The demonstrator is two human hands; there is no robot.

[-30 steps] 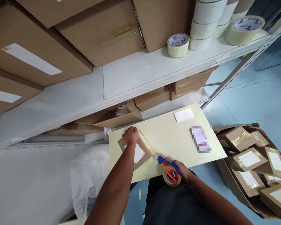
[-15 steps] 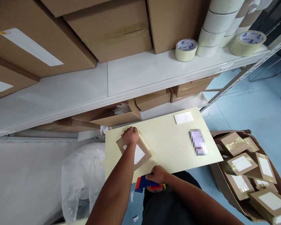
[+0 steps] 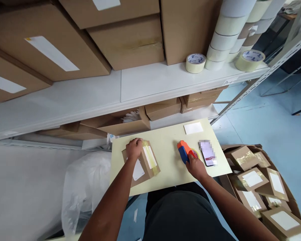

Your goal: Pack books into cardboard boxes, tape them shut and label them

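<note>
A small cardboard box point(image 3: 144, 164) lies on the left part of the pale yellow tabletop point(image 3: 169, 179). White labels show on its top and right side, and clear yellowish tape runs along that side. My left hand point(image 3: 134, 148) grips the box at its far edge, fingers curled and their tips partly hidden. In my right hand point(image 3: 197, 167) is an orange and blue tape dispenser point(image 3: 184, 152), held above the tabletop to the right of the box and apart from it. A phone point(image 3: 207, 154) with a blurred screen lies just right of that hand.
A white card stack point(image 3: 193, 128) rests at the table's far edge. Beyond stands a metal shelf point(image 3: 150, 85) with large cartons and tape rolls point(image 3: 195, 63). On the floor at right, a big open carton point(image 3: 259, 146) holds several taped boxes. A clear plastic bag point(image 3: 84, 187) hangs at left.
My right hand has moved the tape dispenser from the near table edge up and right, beside the phone. The box has tilted, showing its taped, labelled side; my left hand stays on it.
</note>
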